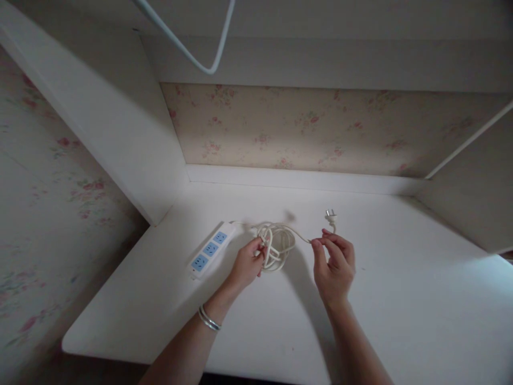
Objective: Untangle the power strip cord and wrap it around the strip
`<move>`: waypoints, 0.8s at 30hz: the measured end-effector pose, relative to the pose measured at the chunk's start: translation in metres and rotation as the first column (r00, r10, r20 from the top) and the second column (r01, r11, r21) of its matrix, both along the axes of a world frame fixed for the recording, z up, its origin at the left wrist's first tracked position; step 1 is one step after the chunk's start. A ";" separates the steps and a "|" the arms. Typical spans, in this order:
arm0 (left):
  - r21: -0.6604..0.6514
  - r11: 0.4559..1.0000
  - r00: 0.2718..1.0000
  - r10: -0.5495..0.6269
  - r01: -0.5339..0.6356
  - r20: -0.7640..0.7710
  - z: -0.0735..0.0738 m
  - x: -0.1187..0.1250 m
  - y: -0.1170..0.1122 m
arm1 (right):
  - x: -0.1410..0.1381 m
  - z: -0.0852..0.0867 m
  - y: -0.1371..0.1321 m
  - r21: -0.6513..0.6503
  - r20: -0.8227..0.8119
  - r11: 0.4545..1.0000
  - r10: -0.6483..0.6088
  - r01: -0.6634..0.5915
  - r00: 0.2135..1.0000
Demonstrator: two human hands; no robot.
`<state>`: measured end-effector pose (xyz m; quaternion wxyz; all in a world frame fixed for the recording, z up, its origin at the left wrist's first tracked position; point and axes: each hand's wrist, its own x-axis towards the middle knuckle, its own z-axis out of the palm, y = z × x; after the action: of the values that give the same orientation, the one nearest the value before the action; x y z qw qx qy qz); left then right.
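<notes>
A white power strip (pixel 210 249) with blue sockets lies slantwise on the white desk, left of my hands. Its cream cord (pixel 285 251) is bunched in loose loops near the middle. My left hand (pixel 249 260) pinches the left side of these loops. From the coil a single length runs right to my right hand (pixel 334 262), whose thumb and fingers are closed on it. Just above that hand the cord's plug (pixel 331 215) sticks up with its metal prongs pointing away. Part of the cord is hidden behind my right fingers.
The white desktop (pixel 409 299) has a rounded front left corner. A side panel (pixel 132 133) rises at the left, another at the right. Floral wallpaper (pixel 280 128) covers the back wall. Overhead hangs a bent pale rod or cable (pixel 192 56) beneath a shelf.
</notes>
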<state>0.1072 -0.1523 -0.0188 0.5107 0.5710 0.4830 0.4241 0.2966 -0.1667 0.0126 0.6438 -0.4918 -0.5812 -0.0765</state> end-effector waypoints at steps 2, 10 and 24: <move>0.018 1.000 0.999 0.006 -0.005 -0.046 -0.001 -0.001 -0.002 | -0.002 0.006 0.000 0.006 0.052 1.000 0.022 -0.023 0.998; 0.061 0.995 0.992 0.085 -0.080 -0.096 0.000 -0.005 0.000 | -0.006 0.043 0.003 -0.050 0.347 0.976 0.217 -0.213 0.913; 0.303 0.948 0.975 0.150 -0.095 -0.164 0.003 -0.010 0.001 | -0.020 0.053 0.014 -0.069 0.487 0.979 0.202 -0.193 0.849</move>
<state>0.0971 -0.1510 -0.0158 0.3457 0.6463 0.4947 0.4670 0.2764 -0.1529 0.0659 0.4749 -0.3993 -0.7738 -0.1275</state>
